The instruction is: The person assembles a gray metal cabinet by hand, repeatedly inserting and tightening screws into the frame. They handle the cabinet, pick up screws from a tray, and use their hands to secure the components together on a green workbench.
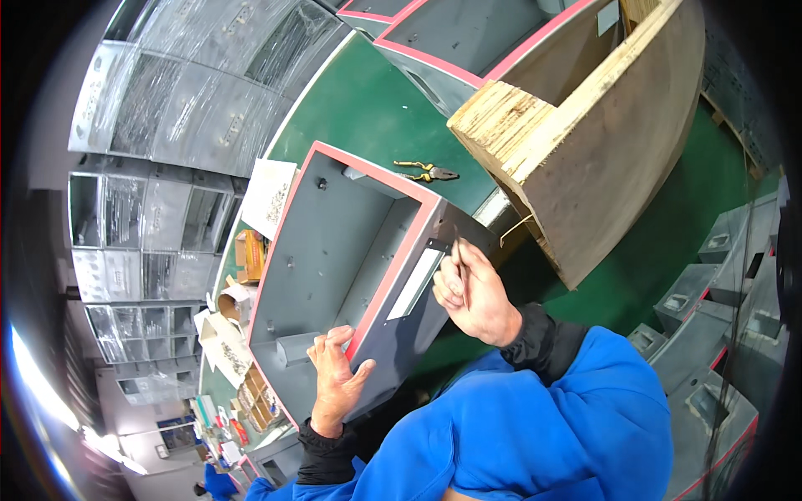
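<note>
A grey metal cabinet [313, 250] with a pink-red gasket round its open front lies tilted before me on the green table. At its near edge, my left hand [336, 380] straddles the rim, fingers over the inside and thumb against the outer wall. My right hand [478, 296] is closed in a pinch beside a white-filled rectangular window [416, 284] in the cabinet's side. Something thin and dark shows at its fingertips, too small to name. Beyond the cabinet lie pliers [428, 172] with yellow-and-black handles.
A large wooden block-like frame [585, 159] stands at the right. Another gasketed cabinet [434, 71] is at the far side of the green table [351, 108]. Small boxes [251, 255] and a white tray of small parts [269, 196] line the left. Wrapped cabinets [184, 108] are stacked behind.
</note>
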### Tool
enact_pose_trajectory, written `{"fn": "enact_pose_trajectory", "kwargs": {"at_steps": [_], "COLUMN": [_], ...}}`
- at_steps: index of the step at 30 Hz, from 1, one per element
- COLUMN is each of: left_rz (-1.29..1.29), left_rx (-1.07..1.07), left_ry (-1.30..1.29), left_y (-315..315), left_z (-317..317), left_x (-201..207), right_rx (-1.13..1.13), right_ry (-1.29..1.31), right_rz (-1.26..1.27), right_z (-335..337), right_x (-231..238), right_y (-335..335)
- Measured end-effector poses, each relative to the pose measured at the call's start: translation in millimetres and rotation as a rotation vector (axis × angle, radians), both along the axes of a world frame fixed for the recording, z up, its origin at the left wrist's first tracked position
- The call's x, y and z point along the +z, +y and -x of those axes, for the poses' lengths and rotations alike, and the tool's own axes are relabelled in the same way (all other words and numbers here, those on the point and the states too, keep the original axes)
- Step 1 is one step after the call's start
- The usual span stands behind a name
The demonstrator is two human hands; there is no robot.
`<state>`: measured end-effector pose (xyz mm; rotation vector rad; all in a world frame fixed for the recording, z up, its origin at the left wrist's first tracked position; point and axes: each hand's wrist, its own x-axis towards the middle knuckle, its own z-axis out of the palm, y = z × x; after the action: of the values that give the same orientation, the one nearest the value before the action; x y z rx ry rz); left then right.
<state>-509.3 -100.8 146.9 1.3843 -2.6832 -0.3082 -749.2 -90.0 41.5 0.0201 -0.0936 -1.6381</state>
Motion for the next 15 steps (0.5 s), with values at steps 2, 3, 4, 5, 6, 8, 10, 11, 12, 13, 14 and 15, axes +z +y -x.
{"fn": "enact_pose_trajectory", "kwargs": {"at_steps": [2,3,4,5,6,8,10,11,12,13,14,15], "left_rz": [0.020,0.011,-0.007,-0.014,-0.023,0.028,0.177,0.301,0.423,0.390,0.308,0.168], "left_rx": [-0.011,-0.013,-0.010,-0.012,-0.013,-0.046,-0.076,-0.085,-0.088,-0.113,-0.208,-0.225], "left_ry": [0.004,0.003,0.003,0.019,0.035,0.074,0.119,0.154,0.187,0.306,0.366,0.450], "left_y": [0,-1,0,0,0,-1,3,7,12,21,34,46], "left_z": [-1,1,-1,-1,-1,-1,0,-1,-3,-2,12,18], "left_x": [-1,0,1,-2,-4,-8,-11,-15,-21,-31,-34,-46], "right_rx": [-0.081,-0.084,-0.070,-0.083,-0.095,-0.112,-0.143,-0.164,-0.179,-0.288,-0.629,-0.596], "right_ry": [0.166,0.224,0.260,0.301,0.342,0.395,0.504,0.597,0.690,0.974,1.464,1.466], "right_rz": [-0.214,-0.257,-0.304,-0.324,-0.345,-0.312,-0.266,-0.235,-0.204,-0.208,-0.067,-0.001], "right_z": [-1,-3,-5,-4,-4,-5,-6,-6,-7,-7,-8,-16], "right_x": [-6,-22,-31,-39,-47,-57,-65,-67,-70,-76,-88,-87], "right_y": [11,15,22,26,29,38,45,49,53,58,58,65]}}
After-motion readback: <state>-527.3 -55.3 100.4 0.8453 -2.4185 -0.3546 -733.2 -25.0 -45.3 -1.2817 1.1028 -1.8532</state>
